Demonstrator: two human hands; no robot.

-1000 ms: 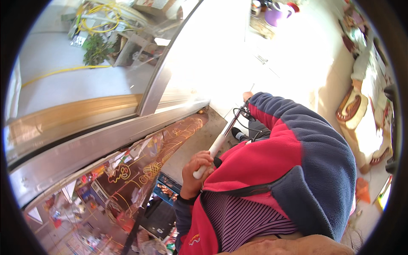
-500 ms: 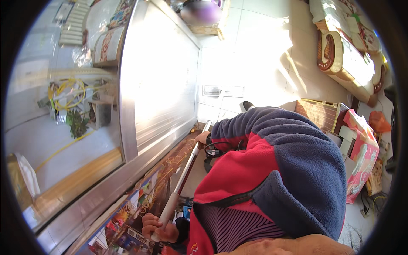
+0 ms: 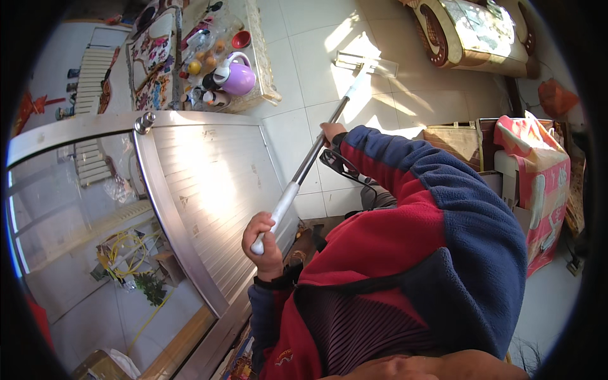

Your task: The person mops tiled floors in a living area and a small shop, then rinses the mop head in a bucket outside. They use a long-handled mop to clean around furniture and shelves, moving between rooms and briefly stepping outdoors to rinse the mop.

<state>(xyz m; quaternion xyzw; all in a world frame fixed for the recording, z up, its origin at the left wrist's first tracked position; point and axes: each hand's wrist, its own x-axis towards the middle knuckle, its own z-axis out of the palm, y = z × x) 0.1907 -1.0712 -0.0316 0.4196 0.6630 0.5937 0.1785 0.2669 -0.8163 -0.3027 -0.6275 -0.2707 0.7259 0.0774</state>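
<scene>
A long-handled flat mop (image 3: 311, 159) is held in two hands set well apart, its head out on sunlit floor tiles.

The white grip (image 3: 287, 197) is clasped near its rounded end by the curled fingers and thumb of the left hand (image 3: 262, 246), while the metal pole is gripped farther down by the right hand (image 3: 331, 131), beside which a black looped cord (image 3: 337, 162) is seen. The rectangular mop head (image 3: 384, 66) is placed on the tiled floor (image 3: 304, 79), between a table (image 3: 266, 94), on which a purple kettle (image 3: 239, 78) and a red bowl (image 3: 241, 39) are set, and a sofa (image 3: 472, 35) with a scrolled wooden arm. The left side is bordered by a metal-framed door (image 3: 206, 180), part glazed, part panelled.
</scene>
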